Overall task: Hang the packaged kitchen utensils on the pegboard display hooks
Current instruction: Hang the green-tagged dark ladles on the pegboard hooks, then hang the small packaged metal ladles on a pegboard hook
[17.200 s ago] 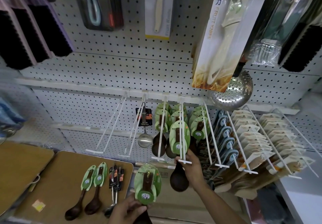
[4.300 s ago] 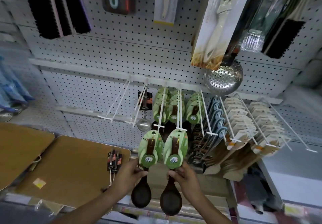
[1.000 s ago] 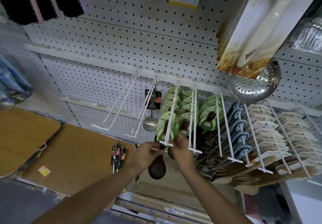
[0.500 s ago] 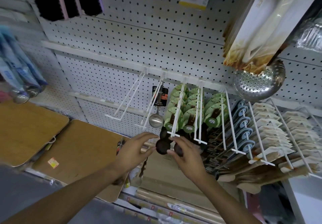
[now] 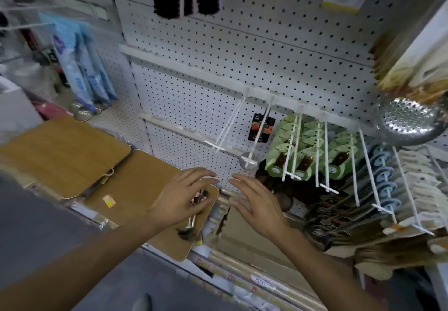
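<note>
Both hands empty: left hand (image 5: 179,199) hovers, fingers spread, over the black-carded small metal spoons (image 5: 194,211) lying on the tan wooden board (image 5: 135,189); right hand (image 5: 257,204) open nearby. Green-carded dark wooden spoons (image 5: 288,155) hang on the white wire pegboard hooks (image 5: 291,146). Next, imo: pinch cards by the top (hole end up), thread onto the hook w/ the lone hanging metal ladle (image 5: 248,160).

light: dim, even | blur: left edge — motion-smeared | edges: wide-angle bowed

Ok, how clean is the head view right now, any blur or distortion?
Head view: left hand and right hand are motion-smeared, the left edge is blurred, the pegboard bows from the wide lens; green-carded spoons stay fairly sharp.
</note>
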The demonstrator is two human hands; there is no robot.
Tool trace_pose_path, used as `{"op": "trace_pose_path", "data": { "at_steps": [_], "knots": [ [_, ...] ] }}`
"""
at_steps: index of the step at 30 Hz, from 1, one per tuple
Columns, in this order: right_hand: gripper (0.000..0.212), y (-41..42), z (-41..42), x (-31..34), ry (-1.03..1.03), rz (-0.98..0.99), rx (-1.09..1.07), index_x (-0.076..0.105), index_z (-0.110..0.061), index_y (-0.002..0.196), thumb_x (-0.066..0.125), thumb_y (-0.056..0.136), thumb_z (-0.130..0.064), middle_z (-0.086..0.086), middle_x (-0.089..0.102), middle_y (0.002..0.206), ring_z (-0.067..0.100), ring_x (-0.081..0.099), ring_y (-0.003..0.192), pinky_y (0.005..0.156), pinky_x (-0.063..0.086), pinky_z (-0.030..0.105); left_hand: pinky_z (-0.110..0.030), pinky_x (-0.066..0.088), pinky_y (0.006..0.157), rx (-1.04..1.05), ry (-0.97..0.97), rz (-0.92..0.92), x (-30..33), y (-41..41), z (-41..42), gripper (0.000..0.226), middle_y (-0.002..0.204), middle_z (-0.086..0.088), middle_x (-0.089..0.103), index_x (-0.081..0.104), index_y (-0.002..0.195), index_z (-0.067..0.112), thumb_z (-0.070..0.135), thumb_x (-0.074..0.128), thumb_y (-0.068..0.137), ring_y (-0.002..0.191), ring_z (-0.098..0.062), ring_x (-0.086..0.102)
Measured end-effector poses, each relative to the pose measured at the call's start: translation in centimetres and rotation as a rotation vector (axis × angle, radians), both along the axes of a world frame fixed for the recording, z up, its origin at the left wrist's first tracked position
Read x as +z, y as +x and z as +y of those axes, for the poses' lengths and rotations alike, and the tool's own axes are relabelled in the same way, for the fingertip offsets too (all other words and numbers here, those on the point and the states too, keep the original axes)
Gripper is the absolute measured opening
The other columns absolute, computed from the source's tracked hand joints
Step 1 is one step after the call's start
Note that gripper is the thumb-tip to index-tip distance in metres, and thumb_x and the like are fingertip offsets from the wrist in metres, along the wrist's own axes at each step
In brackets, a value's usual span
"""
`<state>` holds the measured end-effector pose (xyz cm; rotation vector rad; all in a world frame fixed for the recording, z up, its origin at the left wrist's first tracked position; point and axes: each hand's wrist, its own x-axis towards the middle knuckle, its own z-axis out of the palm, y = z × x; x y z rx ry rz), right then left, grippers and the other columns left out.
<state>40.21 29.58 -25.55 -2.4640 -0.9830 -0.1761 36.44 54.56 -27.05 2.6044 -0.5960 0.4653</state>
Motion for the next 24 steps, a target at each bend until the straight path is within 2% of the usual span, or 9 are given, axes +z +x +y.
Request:
{"op": "trace_pose_path", "data": {
  "at_steps": [4,10,13,17,21,24],
  "knots": [
    [0.044,0.0,3.5,-1.7,-0.022,0.025,0.023,0.055,-0.023,0.135,0.059,0.095,-0.042,-0.005,0.053,0.140,0.013,0.051,0.126,0.103,0.041,0.025,-0.031,0.048,0.097,0.041,-0.004,0.052,-2.5,-1.2,4.1,0.041,0.139,0.013,0.054,0.058,0.133,0.030,0.045,0.061,0.095,0.129,-0.008,0.050],
    [0.045,0.4,8.7,-5.7,-0.089,0.183,-0.015,0.053,-0.025,0.135,0.054,0.094,-0.045,-0.002,0.058,0.135,0.019,0.053,0.124,0.102,0.047,0.038,-0.040,0.050,0.095,0.164,-0.045,0.229,-8.2,-1.5,10.6,0.041,0.137,0.012,0.055,0.054,0.133,0.035,0.051,0.054,0.094,0.126,-0.011,0.053],
    [0.045,1.1,11.0,-8.7,-0.140,0.264,-0.070,0.055,-0.018,0.135,0.063,0.093,-0.033,0.002,0.058,0.136,0.024,0.052,0.127,0.106,0.039,0.033,-0.042,0.051,0.096,0.219,-0.070,0.327,-11.5,-0.8,13.0,0.043,0.133,0.007,0.059,0.058,0.130,0.030,0.049,0.051,0.092,0.121,-0.017,0.056],
    [0.047,2.8,13.7,-14.3,-0.249,0.396,-0.121,0.051,-0.016,0.138,0.058,0.096,-0.034,0.003,0.051,0.143,0.025,0.048,0.130,0.102,0.041,0.033,-0.037,0.052,0.093,0.234,-0.074,0.434,-17.5,0.8,15.1,0.040,0.133,0.002,0.059,0.059,0.130,0.025,0.038,0.063,0.092,0.118,-0.019,0.057],
    [0.044,4.6,15.8,-21.5,-0.357,0.481,-0.185,0.049,-0.014,0.138,0.056,0.097,-0.029,0.007,0.051,0.141,0.028,0.050,0.127,0.095,0.044,0.036,-0.040,0.054,0.087,0.247,-0.034,0.518,-24.6,3.1,15.7,0.041,0.128,-0.002,0.063,0.062,0.125,0.022,0.043,0.057,0.090,0.109,-0.027,0.063],
    [0.038,5.6,16.8,-27.8,-0.418,0.550,-0.236,0.051,-0.011,0.131,0.056,0.096,-0.026,0.012,0.057,0.131,0.033,0.056,0.116,0.086,0.047,0.039,-0.038,0.050,0.095,0.256,0.004,0.662,-30.2,5.3,15.3,0.040,0.134,-0.002,0.058,0.057,0.131,0.025,0.037,0.060,0.093,0.116,-0.026,0.057]
  ]
}}
